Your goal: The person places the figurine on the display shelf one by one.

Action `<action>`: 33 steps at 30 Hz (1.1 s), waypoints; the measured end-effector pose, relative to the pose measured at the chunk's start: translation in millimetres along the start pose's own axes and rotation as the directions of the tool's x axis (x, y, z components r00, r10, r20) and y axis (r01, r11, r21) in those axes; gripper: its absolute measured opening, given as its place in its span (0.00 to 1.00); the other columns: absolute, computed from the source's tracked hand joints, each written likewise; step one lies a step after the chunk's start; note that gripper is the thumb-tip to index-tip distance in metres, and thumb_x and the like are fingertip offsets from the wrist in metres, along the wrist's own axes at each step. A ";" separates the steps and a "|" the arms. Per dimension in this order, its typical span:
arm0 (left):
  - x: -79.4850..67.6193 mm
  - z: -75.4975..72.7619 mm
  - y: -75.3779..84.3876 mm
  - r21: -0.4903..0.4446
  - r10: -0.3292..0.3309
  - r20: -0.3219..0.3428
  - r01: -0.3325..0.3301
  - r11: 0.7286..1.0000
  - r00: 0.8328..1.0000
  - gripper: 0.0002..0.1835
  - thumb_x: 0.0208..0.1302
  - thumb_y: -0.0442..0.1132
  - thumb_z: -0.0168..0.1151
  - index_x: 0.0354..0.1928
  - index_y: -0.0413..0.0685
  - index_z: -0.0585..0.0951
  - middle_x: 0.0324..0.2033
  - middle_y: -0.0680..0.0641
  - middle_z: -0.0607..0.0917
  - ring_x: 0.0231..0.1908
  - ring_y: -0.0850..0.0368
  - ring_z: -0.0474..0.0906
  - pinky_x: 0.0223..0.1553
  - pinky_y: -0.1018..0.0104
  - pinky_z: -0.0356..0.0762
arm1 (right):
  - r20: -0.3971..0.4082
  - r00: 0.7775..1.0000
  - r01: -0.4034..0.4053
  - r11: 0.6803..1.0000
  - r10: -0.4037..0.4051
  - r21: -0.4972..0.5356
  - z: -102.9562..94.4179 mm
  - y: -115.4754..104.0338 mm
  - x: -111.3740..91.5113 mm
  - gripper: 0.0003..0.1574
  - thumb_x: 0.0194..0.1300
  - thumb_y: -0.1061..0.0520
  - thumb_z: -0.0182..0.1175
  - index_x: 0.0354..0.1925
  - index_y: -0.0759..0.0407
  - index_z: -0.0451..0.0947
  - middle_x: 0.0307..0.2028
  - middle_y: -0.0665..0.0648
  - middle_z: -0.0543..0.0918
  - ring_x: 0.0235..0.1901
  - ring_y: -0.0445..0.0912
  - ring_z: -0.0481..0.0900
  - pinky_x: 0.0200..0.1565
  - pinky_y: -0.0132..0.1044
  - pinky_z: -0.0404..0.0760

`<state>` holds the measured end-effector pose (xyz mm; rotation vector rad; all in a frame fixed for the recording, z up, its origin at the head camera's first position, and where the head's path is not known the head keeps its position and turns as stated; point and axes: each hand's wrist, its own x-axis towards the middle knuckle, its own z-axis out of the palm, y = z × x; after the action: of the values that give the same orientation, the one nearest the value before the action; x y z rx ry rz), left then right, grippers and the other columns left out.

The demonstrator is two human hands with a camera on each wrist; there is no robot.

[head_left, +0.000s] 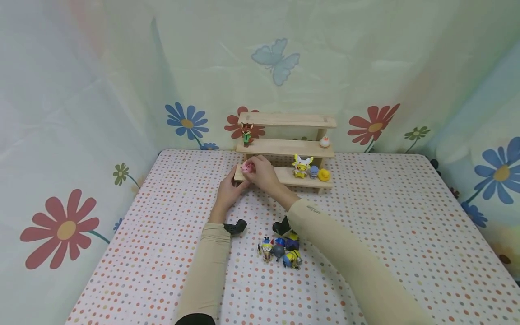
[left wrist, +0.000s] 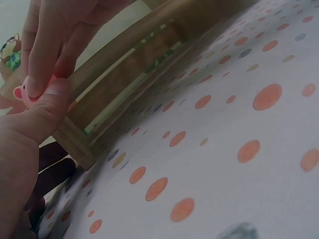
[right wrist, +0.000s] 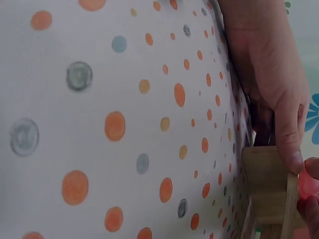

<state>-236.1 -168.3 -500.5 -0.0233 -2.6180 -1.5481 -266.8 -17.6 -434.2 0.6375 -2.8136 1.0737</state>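
My right hand (head_left: pixel 265 175) pinches a small pink animal figurine (head_left: pixel 246 167) at the left end of the lowest tier of a wooden three-tier display shelf (head_left: pixel 286 119). In the left wrist view the pink figurine (left wrist: pixel 24 93) shows a round ear between fingertips and thumb. My left hand (head_left: pixel 228 193) grips that same shelf end, thumb over the front edge near the toy and fingers curled below the board. Farther right on this tier stand a yellow figurine with white ears (head_left: pixel 301 166), a small blue-grey figurine (head_left: pixel 313 172) and a yellow duck (head_left: pixel 323 174).
A fox figurine (head_left: pixel 246 134) stands at the left of the middle tier, a white chick-like figurine (head_left: pixel 324 141) at its right. Several minion figurines (head_left: pixel 280 250) lie grouped on the dotted tablecloth (head_left: pixel 378 216), near my right forearm. A printed curtain (head_left: pixel 211 58) hangs behind.
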 end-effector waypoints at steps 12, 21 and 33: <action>-1.8 2.9 -1.4 -0.020 -0.003 -0.012 0.002 1.000 1.000 0.51 0.55 0.65 0.62 0.73 0.45 0.55 0.70 0.45 0.63 0.69 0.52 0.62 0.69 0.60 0.62 | 0.012 1.000 0.021 0.999 -0.021 -0.027 -14.3 1.4 -9.5 0.22 0.61 0.53 0.65 0.52 0.56 0.76 0.47 0.57 0.77 0.44 0.48 0.77 0.46 0.41 0.80; -0.8 -4.3 3.1 0.007 -0.025 -0.003 0.025 1.000 1.000 0.51 0.55 0.65 0.61 0.74 0.48 0.53 0.71 0.45 0.61 0.71 0.51 0.58 0.71 0.60 0.59 | 0.251 0.948 0.210 0.977 -0.193 -0.043 -54.8 -4.6 -61.9 0.13 0.64 0.55 0.62 0.46 0.58 0.80 0.41 0.55 0.83 0.40 0.46 0.83 0.42 0.32 0.84; -1.7 -1.3 1.3 0.008 -0.002 -0.006 0.002 1.000 1.000 0.52 0.55 0.66 0.61 0.74 0.48 0.53 0.71 0.45 0.61 0.70 0.51 0.59 0.70 0.60 0.60 | 0.749 0.575 0.509 0.861 -0.330 -0.012 -58.6 -20.9 -138.0 0.21 0.62 0.54 0.65 0.54 0.47 0.79 0.54 0.49 0.75 0.51 0.42 0.75 0.53 0.34 0.77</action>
<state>-234.2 -168.7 -498.9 -0.0155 -2.6207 -1.5363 -137.6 55.6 -404.8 1.9718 -2.9797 0.4201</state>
